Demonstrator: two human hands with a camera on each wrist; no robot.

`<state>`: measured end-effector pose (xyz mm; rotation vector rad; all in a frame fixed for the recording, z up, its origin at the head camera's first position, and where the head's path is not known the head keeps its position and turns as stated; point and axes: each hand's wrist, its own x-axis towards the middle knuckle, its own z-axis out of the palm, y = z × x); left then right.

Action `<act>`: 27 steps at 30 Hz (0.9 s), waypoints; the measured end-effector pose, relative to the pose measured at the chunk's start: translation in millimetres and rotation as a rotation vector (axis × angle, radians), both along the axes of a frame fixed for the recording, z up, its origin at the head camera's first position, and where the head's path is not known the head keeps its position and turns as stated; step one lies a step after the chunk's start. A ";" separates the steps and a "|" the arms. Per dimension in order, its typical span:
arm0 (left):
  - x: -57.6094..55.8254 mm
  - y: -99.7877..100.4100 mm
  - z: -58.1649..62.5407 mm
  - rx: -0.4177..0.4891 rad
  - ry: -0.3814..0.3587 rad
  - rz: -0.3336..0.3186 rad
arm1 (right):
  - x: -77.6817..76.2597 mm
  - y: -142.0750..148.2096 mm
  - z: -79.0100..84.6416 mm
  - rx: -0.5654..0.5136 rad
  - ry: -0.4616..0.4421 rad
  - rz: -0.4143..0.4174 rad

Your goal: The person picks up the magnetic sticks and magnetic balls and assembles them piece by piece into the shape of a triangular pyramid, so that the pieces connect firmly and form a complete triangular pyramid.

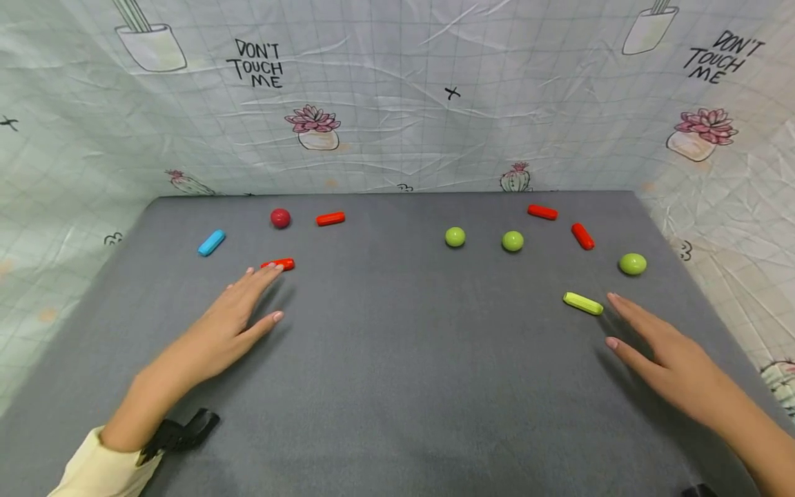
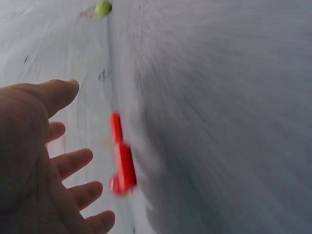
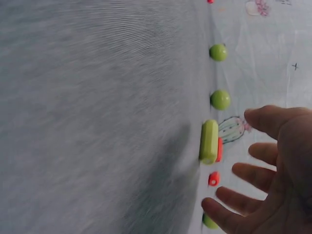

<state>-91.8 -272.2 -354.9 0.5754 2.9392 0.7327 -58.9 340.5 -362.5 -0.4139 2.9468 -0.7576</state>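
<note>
My left hand (image 1: 226, 321) hovers over the left part of the grey table, fingers extended and holding nothing. Its fingertips overlap a short red stick (image 1: 287, 264) in the head view; the left wrist view shows this red stick (image 2: 126, 166) beyond the fingers. On the right, my right hand (image 1: 673, 362) is likewise held out with spread fingers and nothing in them. A yellow-green faceted stick (image 1: 582, 304) lies just left of its fingertips. In the right wrist view the same yellow-green stick (image 3: 209, 141) appears beside the thumb.
At the back left are a blue stick (image 1: 212, 243), a dark red ball (image 1: 281, 219) and another red stick (image 1: 330, 219). Green balls (image 1: 455, 237), (image 1: 512, 241), (image 1: 633, 264) and red sticks (image 1: 543, 212), (image 1: 582, 236) lie at the back right. A printed cloth (image 1: 385, 83) hangs behind the table (image 1: 397, 386).
</note>
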 end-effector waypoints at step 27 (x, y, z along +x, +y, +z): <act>-185.4 179.2 -7.7 0.517 -0.246 -0.212 | -79.7 5.5 10.1 -0.153 -0.290 0.028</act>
